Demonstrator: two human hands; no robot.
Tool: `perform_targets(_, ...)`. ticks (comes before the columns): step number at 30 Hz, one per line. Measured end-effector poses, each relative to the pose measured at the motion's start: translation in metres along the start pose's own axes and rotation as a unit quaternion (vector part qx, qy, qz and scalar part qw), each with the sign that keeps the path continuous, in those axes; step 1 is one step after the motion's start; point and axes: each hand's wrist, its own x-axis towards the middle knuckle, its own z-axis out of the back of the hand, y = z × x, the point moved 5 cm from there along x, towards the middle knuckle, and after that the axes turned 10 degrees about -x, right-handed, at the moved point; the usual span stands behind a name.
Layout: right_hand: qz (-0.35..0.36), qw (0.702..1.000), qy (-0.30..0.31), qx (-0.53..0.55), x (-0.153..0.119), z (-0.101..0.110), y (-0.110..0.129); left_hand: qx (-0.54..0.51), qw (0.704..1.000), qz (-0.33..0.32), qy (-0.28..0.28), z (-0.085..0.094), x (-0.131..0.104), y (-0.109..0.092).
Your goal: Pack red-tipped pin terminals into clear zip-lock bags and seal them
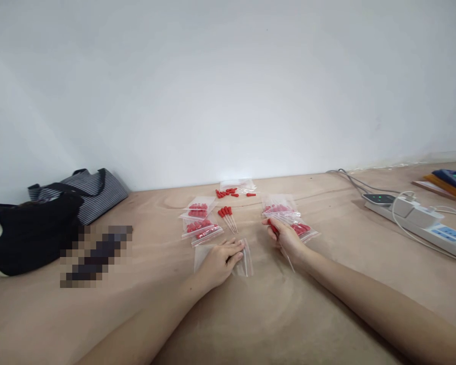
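Observation:
Flat on the table is a clear zip bag (202,256), and my left hand (221,261) rests on it, fingers stretched toward its zip edge. My right hand (285,238) is closed round a dropper with a red bulb (273,228); its thin clear tube sticks out below the palm. Between and beyond the hands lies a small group of droppers (227,215), red bulbs pointing away. Filled zip bags (201,223) with red bulbs inside overlap to the left. More filled bags (281,204) lie at the right, partly hidden by my right hand.
Near the wall are loose red bulbs (228,192) and a pile of clear bags or tubes (241,185). A power strip (433,228) with plugs and cables lies at right, beside a stack of flat items (450,183). Black and striped bags (99,195) stand left, near a pixelated dark object (99,256).

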Motion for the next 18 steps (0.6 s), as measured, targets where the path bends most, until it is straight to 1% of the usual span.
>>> perform_targets(1,-0.011,1.0,-0.007,0.002,0.001,0.002,0.0,0.0,1.0,0.0,0.0,0.0,0.001,0.0)
perform_targets(4,-0.04,0.999,-0.001,0.037,0.0,0.004,0.002,0.01,1.0,0.001,-0.001,0.0,0.002,-0.002)
perform_targets(10,-0.024,0.999,0.008,0.042,-0.004,0.003,0.003,0.027,0.998,0.029,-0.054,0.006,0.001,-0.005)
perform_targets(14,0.011,0.998,-0.036,0.043,-0.003,0.008,0.002,0.025,0.995,0.047,-0.082,0.009,-0.001,-0.002)
perform_targets(18,0.042,0.996,-0.072,0.025,-0.001,0.014,0.001,0.012,0.994,0.054,-0.094,0.01,-0.001,0.001)
